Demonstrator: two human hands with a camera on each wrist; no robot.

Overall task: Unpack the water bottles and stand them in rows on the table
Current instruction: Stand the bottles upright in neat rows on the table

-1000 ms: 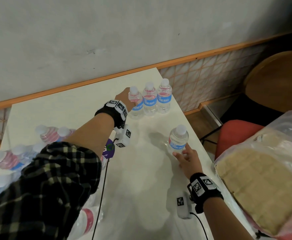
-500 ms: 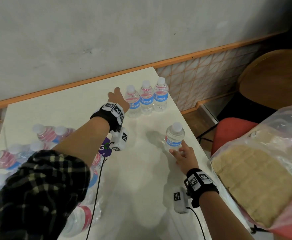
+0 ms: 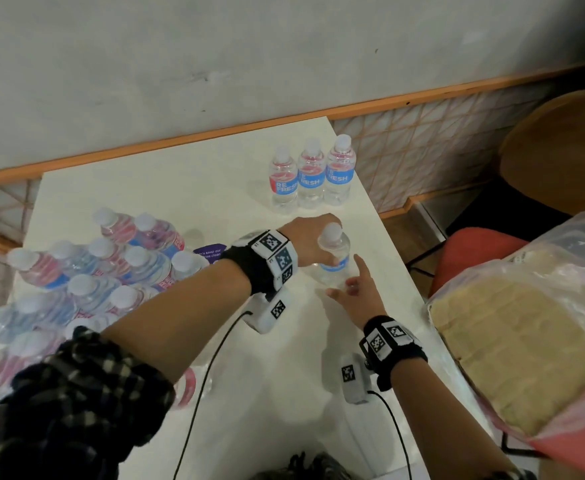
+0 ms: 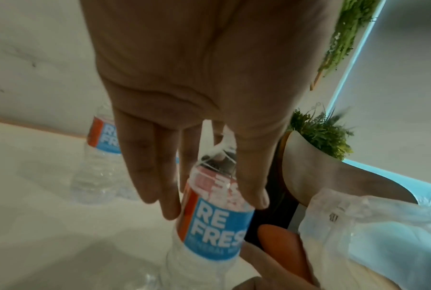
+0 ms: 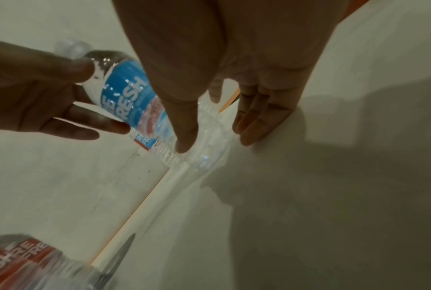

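A small clear water bottle [image 3: 334,259] with a blue label and white cap stands near the right edge of the white table [image 3: 180,188]. My left hand [image 3: 310,242] grips its upper part between thumb and fingers; the left wrist view shows the label [image 4: 217,225] between them. My right hand [image 3: 356,292] lies open at the base. In the right wrist view its thumb [image 5: 184,141] touches the bottle [image 5: 127,94] low down, with the other fingers straight. Three bottles [image 3: 310,178] stand in a row at the back right. The pack of bottles [image 3: 111,271] lies at the left.
A clear plastic bag [image 3: 526,341] with beige contents bulges beside the table's right edge. Behind it are a red chair [image 3: 474,251] and a round wooden top [image 3: 561,150]. Cables [image 3: 197,410] trail from both wrists across the near tabletop.
My left hand has left the back row of three bottles, come forward and taken hold of the single bottle. My right hand stays at that bottle's base.
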